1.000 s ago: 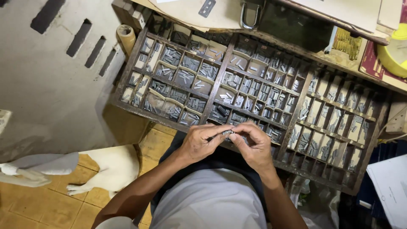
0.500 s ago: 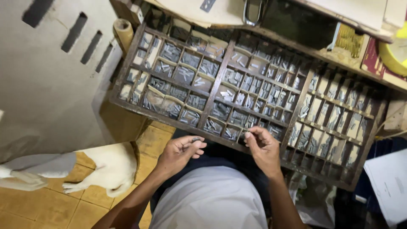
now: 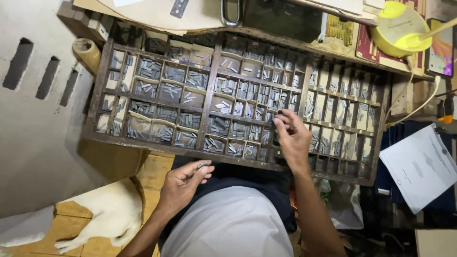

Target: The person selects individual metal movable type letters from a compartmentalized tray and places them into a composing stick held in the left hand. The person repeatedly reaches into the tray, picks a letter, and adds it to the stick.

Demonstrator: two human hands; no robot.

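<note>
While a white dog [image 3: 102, 214] lies on the floor at far left, the left hand [image 3: 183, 183] pinches small metal type pieces [image 3: 202, 165] between thumb and fingers over the lap, kept ready. Further right, the right hand [image 3: 291, 138] reaches into the wooden type case [image 3: 95, 100], fingertips pressed together over a middle compartment.

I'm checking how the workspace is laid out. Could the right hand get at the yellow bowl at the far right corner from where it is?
Probably yes. The right hand is over the middle of the wooden type tray, and nothing stands between it and the yellow bowl, though that means stretching across the tray.
</note>
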